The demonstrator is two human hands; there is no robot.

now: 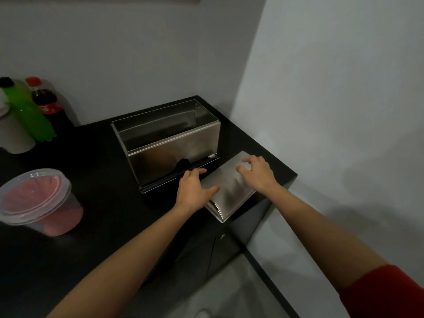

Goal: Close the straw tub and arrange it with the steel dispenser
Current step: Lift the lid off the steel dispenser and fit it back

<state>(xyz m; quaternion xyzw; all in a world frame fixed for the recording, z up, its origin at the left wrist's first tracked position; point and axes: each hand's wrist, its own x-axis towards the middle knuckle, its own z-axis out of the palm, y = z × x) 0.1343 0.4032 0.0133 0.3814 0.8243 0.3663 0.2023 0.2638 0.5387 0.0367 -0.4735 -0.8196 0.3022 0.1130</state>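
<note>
Fingers (246, 167) of the right hand (258, 174) were spread and pressed flat on the steel lid (229, 187), not curled around anything. The left hand (193, 189) lay at the lid's left edge, fingers loosely open, thumb over the brushed metal.

That lid, a rectangular sheet with a rounded near lip, rested on the black counter (103, 180) just beside the steel dispenser (169, 143), an open-topped box of dull, streaky stainless with a dark slot along its base.

Well to the left stood the straw tub (39, 203), a round clear plastic container showing red contents, its translucent ridged lid on top; whether it was snapped fully down I cannot tell.

Behind it stood a green bottle (25, 109) and a red-capped cola bottle (46, 99).
</note>
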